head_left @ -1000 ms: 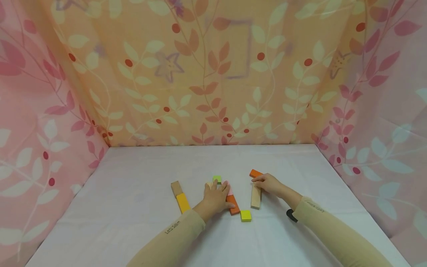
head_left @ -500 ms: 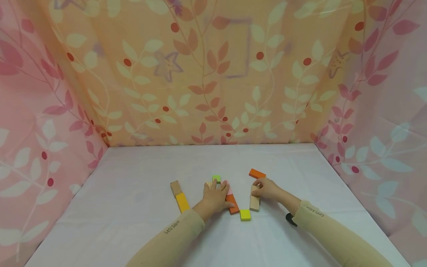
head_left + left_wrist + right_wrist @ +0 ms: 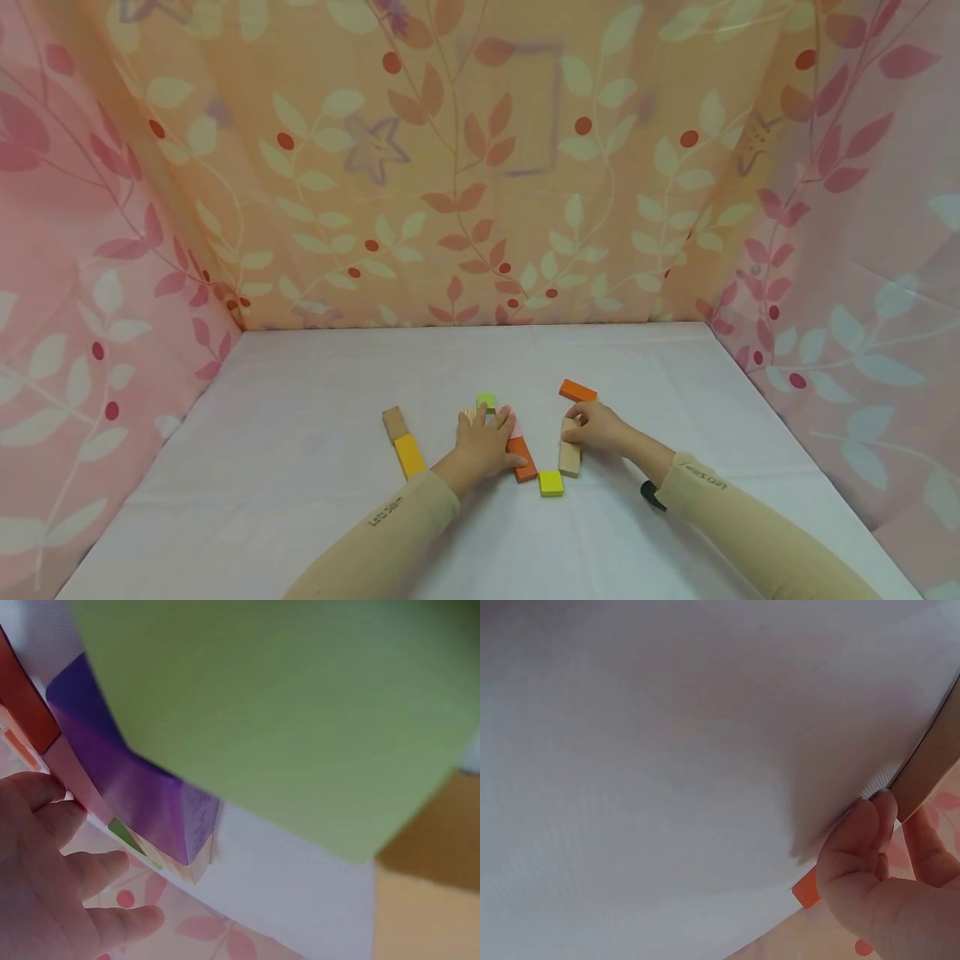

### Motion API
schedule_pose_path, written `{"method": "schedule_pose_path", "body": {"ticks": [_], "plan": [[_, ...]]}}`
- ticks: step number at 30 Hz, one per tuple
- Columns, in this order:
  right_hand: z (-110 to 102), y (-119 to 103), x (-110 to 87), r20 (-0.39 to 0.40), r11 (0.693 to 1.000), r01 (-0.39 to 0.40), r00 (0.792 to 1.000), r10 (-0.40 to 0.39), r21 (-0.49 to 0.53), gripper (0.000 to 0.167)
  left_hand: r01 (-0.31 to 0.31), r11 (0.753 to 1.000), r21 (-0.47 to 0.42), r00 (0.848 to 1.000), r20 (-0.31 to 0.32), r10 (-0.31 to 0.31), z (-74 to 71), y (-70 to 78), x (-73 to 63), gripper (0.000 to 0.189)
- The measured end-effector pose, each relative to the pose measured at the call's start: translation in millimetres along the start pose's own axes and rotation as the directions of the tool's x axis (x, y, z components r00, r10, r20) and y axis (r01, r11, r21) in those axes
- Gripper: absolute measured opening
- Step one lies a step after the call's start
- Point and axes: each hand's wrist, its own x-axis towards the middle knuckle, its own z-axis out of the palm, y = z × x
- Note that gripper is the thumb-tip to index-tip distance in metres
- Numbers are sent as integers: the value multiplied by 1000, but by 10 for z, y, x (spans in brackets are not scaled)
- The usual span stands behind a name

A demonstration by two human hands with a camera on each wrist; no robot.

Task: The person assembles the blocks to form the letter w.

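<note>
My left hand (image 3: 483, 450) lies spread over a group of blocks at the middle of the table. Beside its thumb is a red-orange block (image 3: 522, 460), with a pink block (image 3: 515, 431) in line beyond it. The left wrist view shows a purple block (image 3: 127, 765) and a pale wooden block (image 3: 196, 864) under that hand. A large green surface (image 3: 277, 720) fills much of that view. My right hand (image 3: 602, 426) pinches the far part of a plain wooden block (image 3: 570, 459), its fingertips at the edge; the right wrist view shows the block (image 3: 934, 761) partly.
An orange block (image 3: 577, 390) lies beyond my right hand. A yellow-green square block (image 3: 551, 483) sits nearer, and a light green one (image 3: 486, 402) at the back. Left of them a brown block (image 3: 393, 423) meets a yellow block (image 3: 410, 456). Printed cloth (image 3: 480, 167) walls the table.
My right hand has shifted the plain wooden block slightly towards me and to the left, baring more of the orange block. My left hand has stayed nearly still.
</note>
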Motion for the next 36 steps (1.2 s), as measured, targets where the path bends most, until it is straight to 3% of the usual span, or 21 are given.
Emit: {"method": "schedule_pose_path", "body": {"ticks": [8, 16, 22, 27, 36], "plan": [[-24, 8, 4, -5, 999, -16, 1000, 16, 36, 35, 0, 1000, -4, 1000, 4, 0, -13, 7, -7, 82], [-253, 150, 136, -177, 983, -43, 981, 75, 181, 43, -10, 1000, -16, 1000, -13, 10, -34, 5, -44, 80], [-302, 284, 245, -135, 990, -109, 983, 121, 93, 59, -10, 1000, -23, 1000, -6, 10, -61, 0, -65, 80], [-293, 336, 299, -109, 992, -124, 986, 125, 12, 58, -16, 1000, -13, 1000, -3, 15, -61, -8, -64, 81], [-329, 345, 300, -151, 995, -72, 985, 81, 66, 46, -18, 1000, -12, 1000, -6, 18, -45, -9, -62, 81]]}}
